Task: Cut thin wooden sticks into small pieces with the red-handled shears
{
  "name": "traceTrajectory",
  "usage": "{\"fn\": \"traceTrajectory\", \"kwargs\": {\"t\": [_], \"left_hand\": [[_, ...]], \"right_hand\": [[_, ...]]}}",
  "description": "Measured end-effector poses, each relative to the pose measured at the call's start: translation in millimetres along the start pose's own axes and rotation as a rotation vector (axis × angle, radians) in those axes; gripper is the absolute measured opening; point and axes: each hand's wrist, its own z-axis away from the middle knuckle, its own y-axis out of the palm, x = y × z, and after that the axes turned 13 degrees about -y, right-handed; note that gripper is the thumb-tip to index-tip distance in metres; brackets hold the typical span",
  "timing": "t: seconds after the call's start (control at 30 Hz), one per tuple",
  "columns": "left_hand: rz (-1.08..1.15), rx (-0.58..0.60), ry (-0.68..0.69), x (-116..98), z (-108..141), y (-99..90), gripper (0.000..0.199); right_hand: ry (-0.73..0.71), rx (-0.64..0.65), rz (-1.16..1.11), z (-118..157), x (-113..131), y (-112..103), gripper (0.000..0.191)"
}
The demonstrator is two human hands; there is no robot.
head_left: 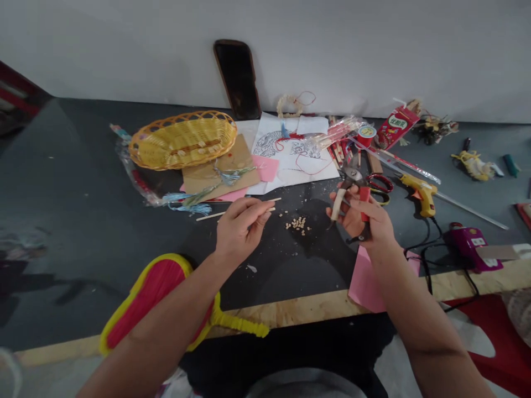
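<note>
Beige sticks (pixel 276 200), partly hidden (by fingers), sit in the left hand (pixel 240 228).

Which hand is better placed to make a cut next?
Probably the right hand: it holds the shears by their handles. The left hand pinches thin sticks, so it seems better suited to steadying them.

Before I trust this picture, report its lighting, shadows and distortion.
Head view: dim, soft light, with a darker shadow on the tabletop between the small pale pieces and the right hand; head view: small highlights on the clear plastic wrapping; head view: forearms look stretched toward the bottom corners, suggesting wide-angle distortion.
</note>
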Motion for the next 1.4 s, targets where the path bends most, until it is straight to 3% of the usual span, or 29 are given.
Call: {"fn": "traceTrajectory", "kwargs": {"t": [0.13,0.23,0.3,0.37,0.47,0.53,0.67,0.8,1.07,1.4], "left_hand": [[0.047,0.011,0.016,-4,0,-1.8,0.018],[0.098,0.018,0.031,-9,1,-6.4,0.018],[0.123,0.026,0.011,-14,2,-10.3,0.019],[0.146,0.044,-0.061,-17,2,-13.7,0.019],[0.224,0.077,-0.256,-20,2,-15.6,0.021],[0.343,0.095,-0.406,-19,2,-14.6,0.024],[0.582,0.102,-0.622,-18,4,-10.9,0.031],[0.625,0.134,-0.677,-20,5,-10.0,0.033],[0.574,0.204,-0.651,-27,5,-11.7,0.036],[0.404,0.226,-0.552,-27,5,-13.7,0.025]], "right_hand": [[-0.02,0.048,-0.034,4,1,0,0.017],[-0.057,0.117,0.064,7,-2,-1,0.022],[-0.189,0.175,0.292,8,-4,-2,0.03],[-0.402,0.266,0.684,10,-5,-2,0.033],[-0.696,0.442,1.24,15,-5,2,0.031],[-0.777,0.548,1.395,19,-8,7,0.031],[-0.81,0.669,1.469,28,-17,14,0.032],[-0.821,0.717,1.463,34,-23,18,0.033],[-0.799,0.733,1.448,40,-26,21,0.035],[-0.768,0.751,1.413,42,-28,22,0.034]]}}
